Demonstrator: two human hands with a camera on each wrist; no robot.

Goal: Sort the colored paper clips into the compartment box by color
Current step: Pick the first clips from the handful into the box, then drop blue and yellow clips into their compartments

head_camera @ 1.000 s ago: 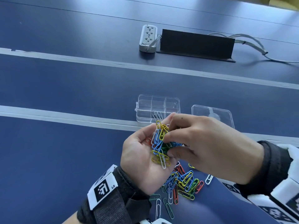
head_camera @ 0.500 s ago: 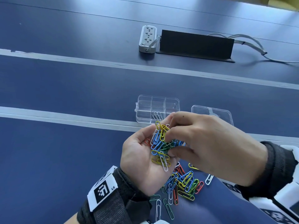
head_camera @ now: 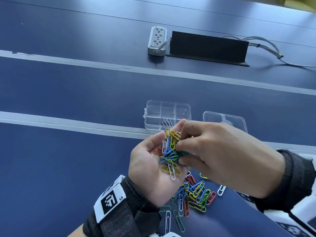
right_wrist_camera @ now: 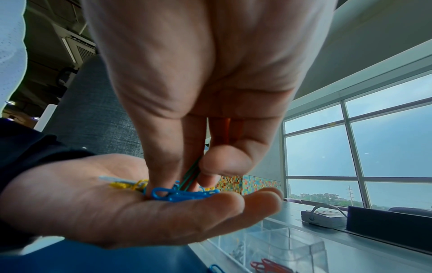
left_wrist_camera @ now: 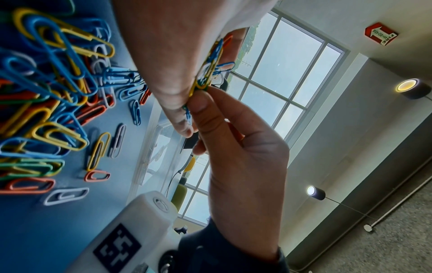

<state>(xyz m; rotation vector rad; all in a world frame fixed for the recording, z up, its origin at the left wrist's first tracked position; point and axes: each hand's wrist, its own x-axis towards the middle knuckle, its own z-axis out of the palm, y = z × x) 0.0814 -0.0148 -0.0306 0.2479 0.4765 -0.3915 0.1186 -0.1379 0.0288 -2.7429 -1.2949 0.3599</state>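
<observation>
My left hand point(head_camera: 147, 161) lies palm up above the table and carries a handful of mixed paper clips point(head_camera: 171, 151) in yellow, blue, green, white and red. My right hand point(head_camera: 179, 147) reaches into that handful from the right. In the right wrist view its thumb and forefinger pinch a green clip point(right_wrist_camera: 190, 175), and orange clips point(right_wrist_camera: 226, 129) sit tucked under its other fingers. The clear compartment box point(head_camera: 167, 106) stands just beyond the hands, with white clips point(head_camera: 166, 121) in its near middle cell. A loose pile of clips point(head_camera: 195, 194) lies on the table beneath the hands.
The box's clear lid point(head_camera: 224, 120) lies to the right of the box. A white power strip point(head_camera: 157, 40) and a black cable cover point(head_camera: 208, 47) sit far back on the blue table point(head_camera: 68, 168). Grey strips cross the table.
My right hand's fingertips have shifted slightly within the handful. The left hand, the box and the pile stay where they were.
</observation>
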